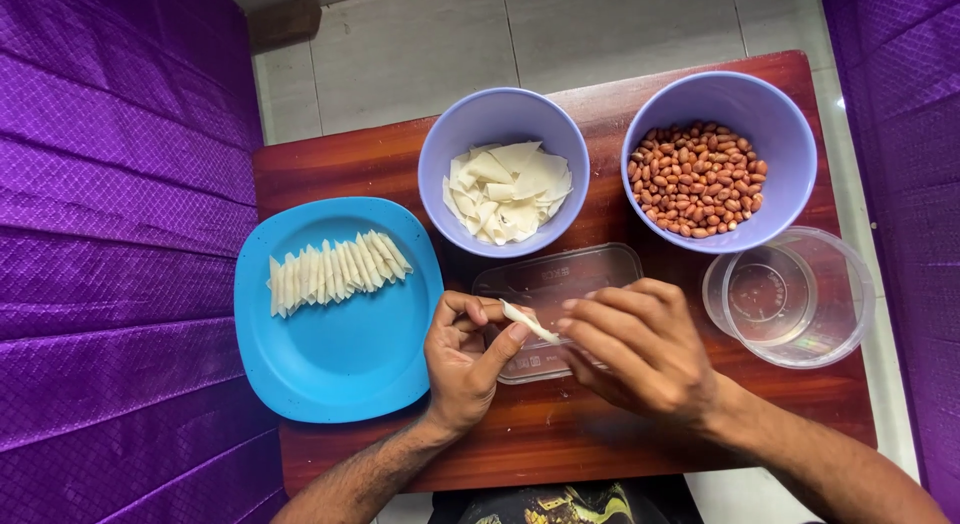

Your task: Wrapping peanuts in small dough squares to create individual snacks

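My left hand (465,359) and my right hand (640,349) meet over a clear flat lid (560,274) at the table's front. Together they pinch a thin white rolled wrapper (530,324) between thumbs and fingertips. To the left lies a blue square plate (330,354) with a row of several finished white rolls (335,271). Behind my hands stands a lavender bowl (503,119) of flat white wrapper pieces (508,192). A second lavender bowl (730,104) at the right holds peanuts (697,179).
A clear round plastic container (790,296) sits at the right edge of the small wooden table (340,169). Purple quilted fabric (110,234) flanks both sides. Tiled floor (420,44) lies beyond the table.
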